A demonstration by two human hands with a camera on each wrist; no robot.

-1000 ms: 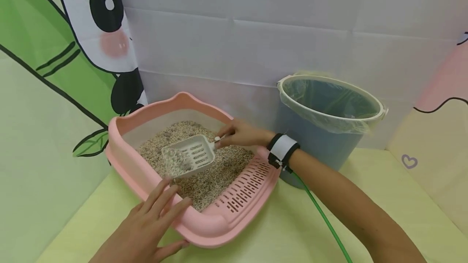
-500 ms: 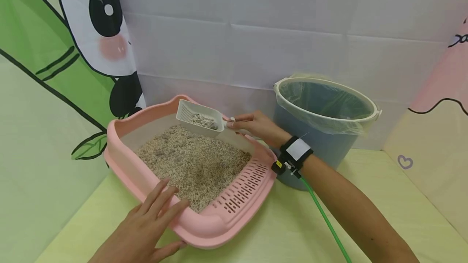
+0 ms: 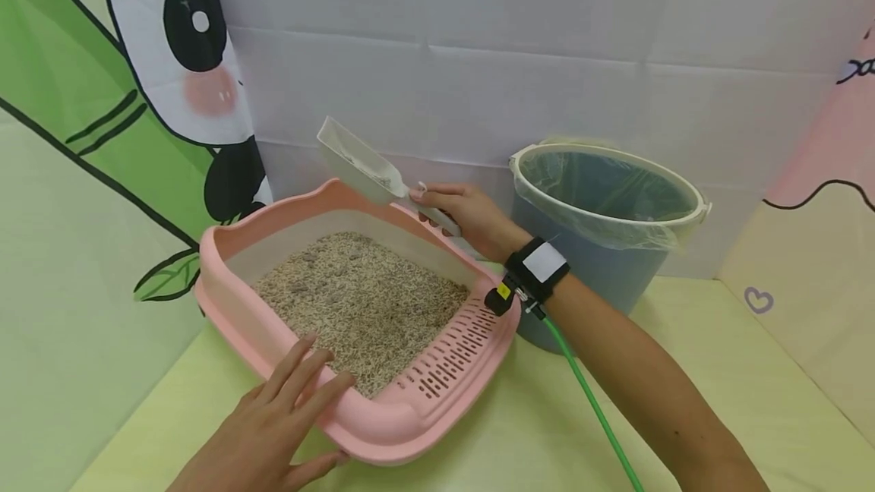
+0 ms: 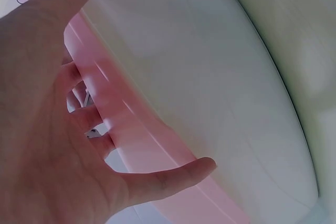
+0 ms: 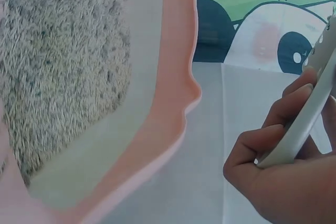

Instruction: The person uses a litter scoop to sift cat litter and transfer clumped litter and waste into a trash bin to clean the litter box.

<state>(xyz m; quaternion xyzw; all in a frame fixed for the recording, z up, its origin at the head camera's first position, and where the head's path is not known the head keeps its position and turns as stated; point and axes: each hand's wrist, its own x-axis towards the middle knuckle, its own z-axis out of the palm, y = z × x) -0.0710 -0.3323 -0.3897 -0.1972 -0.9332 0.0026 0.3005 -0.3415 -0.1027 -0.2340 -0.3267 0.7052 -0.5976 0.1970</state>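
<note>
while a pale cloth point(image 3: 492, 89) hangs behind everything, we have a yellowish table point(image 3: 567, 431) in front of it, and on that stands the pink litter tray point(image 3: 372, 424). just beside its right end is the blue bin point(image 3: 608, 268), taller than the tray, with a clear liner point(image 3: 636, 238) folded over its rim. inside the tray spreads the tan litter point(image 3: 362, 306), with darker grey flecks toward the back. our left hand point(image 3: 266, 416) is spread wide, its fingers laid across the near-left rim, pinching nothing that we can make out. our right hand point(image 3: 481, 219) has its fingers curled around the handle of the white scoop point(image 3: 358, 162), a black wristband point(image 3: 540, 264) behind it. the scoop is up in front of the cloth, near the tray's far rim, its blade tip raised and its handle end low; a few grey bits point(image 3: 385, 182) sit by the handle, though the side wall hides how much it carries. we judge this to be the lift, after sifting and before emptying. the next move probably calls for swinging right to the bin's mouth, the tip kept high so nothing spills, and then tipping the blade over the liner.
</note>
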